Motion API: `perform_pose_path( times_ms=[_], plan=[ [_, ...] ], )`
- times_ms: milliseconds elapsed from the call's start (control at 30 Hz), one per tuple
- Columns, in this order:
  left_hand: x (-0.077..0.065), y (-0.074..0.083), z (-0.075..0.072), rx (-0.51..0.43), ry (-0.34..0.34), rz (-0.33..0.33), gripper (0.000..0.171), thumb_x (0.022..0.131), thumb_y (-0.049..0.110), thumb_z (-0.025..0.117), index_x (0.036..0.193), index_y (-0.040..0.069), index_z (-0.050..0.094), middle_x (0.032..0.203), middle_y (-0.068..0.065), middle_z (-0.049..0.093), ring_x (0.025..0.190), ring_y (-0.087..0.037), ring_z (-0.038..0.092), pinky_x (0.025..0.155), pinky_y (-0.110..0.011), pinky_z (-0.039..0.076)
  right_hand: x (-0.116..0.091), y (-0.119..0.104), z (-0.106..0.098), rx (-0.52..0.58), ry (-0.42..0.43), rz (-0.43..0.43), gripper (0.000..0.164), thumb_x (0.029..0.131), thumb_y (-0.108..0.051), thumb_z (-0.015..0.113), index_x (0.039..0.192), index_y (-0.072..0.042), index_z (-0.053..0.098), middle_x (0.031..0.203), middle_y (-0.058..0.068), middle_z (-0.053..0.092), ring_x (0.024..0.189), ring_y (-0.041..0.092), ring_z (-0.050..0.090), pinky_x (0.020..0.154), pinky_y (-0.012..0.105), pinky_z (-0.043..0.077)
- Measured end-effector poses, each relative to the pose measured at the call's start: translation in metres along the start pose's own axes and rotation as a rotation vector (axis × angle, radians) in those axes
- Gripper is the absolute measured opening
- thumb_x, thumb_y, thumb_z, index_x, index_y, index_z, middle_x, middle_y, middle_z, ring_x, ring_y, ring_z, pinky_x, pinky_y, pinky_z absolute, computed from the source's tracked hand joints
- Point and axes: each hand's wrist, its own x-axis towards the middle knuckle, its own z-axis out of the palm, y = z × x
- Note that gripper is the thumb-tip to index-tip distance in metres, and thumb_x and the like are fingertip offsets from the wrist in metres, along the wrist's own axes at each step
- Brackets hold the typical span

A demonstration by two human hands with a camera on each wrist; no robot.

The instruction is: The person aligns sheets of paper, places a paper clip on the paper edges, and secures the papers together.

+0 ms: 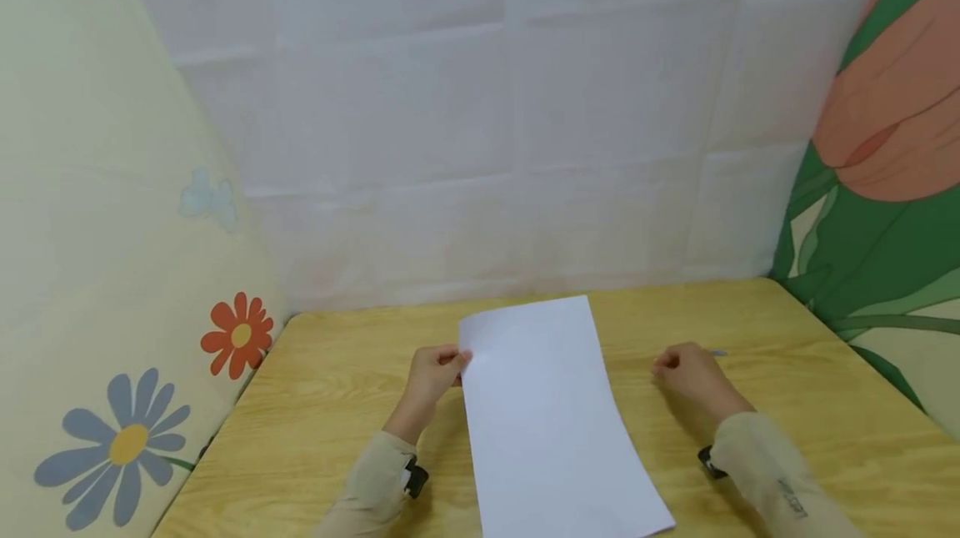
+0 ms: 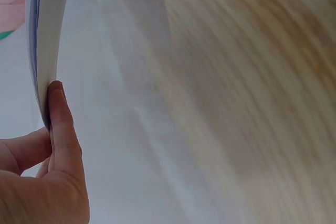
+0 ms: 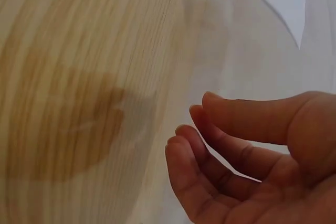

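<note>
White paper stands raised over the wooden table in the head view, its right side bending outward toward the bottom. At its left edge, my left hand pinches it between thumb and fingers. From the left wrist, the paper appears edge-on, with more than one layer visible above the fingertips. My right hand is over the table to the right, apart from the paper. Its fingers curl loosely with the thumb near the index fingertip, and nothing is between them in the right wrist view.
A small bluish object lies just behind my right hand, mostly hidden. The wooden table reaches back to a creased white cloth. Flower-printed cloths stand at the left and right.
</note>
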Motion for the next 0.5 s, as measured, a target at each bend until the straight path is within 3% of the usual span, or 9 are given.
perform_pose_path(
  times_ms=[167,500],
  plan=[
    [0.0,0.002,0.0,0.0,-0.004,-0.004,0.019,0.093,0.01,0.064,0.093,-0.008,0.069,0.071,-0.003,0.061,0.063,-0.011,0.057,0.066,-0.03,0.055,0.003,0.014,-0.013,-0.003,-0.005,0.074,0.013,0.088,-0.005,0.064,0.084,0.008,0.065,0.075,0.01,0.061,0.067,0.02,0.053,0.058,0.032,0.044],
    [-0.004,0.002,-0.001,0.011,-0.018,0.001,0.021,0.093,0.013,0.064,0.091,-0.007,0.069,0.07,-0.002,0.062,0.061,-0.012,0.059,0.071,-0.038,0.056,0.003,0.038,-0.025,-0.075,-0.009,0.121,0.018,0.081,-0.01,0.067,0.082,0.008,0.064,0.08,0.018,0.063,0.075,0.031,0.058,0.067,0.039,0.048]
  ],
)
